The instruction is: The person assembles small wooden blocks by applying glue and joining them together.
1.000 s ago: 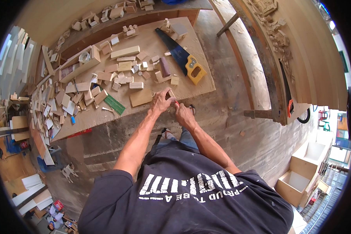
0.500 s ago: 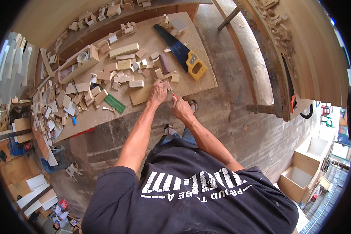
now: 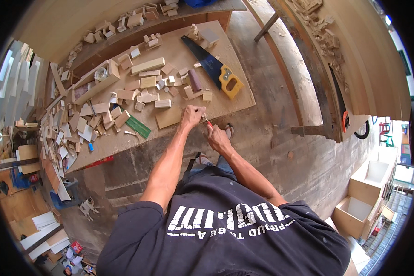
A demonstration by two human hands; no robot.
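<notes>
Near the front edge of the wooden worktable (image 3: 237,50), my left hand (image 3: 192,117) is closed, its fingertips pinched round something too small to make out. Just to its right, my right hand (image 3: 220,139) is wrapped round a red-handled tool (image 3: 209,124). The tool's thin metal end points at the left fingertips; its exact kind does not show. Beside my left hand lies a flat wooden board (image 3: 169,118), with a pale wood block (image 3: 163,104) behind it. Farther back are a purplish cylinder (image 3: 194,81) and a handsaw (image 3: 216,71) with a yellow handle.
Offcuts (image 3: 80,126) crowd the table's left side, beside a green strip (image 3: 137,126) and an open wooden box (image 3: 96,81). At right stands a wooden bench frame (image 3: 308,130), with an orange-handled saw (image 3: 345,117). A cat (image 3: 88,208) is on the floor at lower left.
Both hands sit slightly lower and farther right in the picture, and the whole table view has shifted down a little. The tool's metal end shows more clearly between the hands.
</notes>
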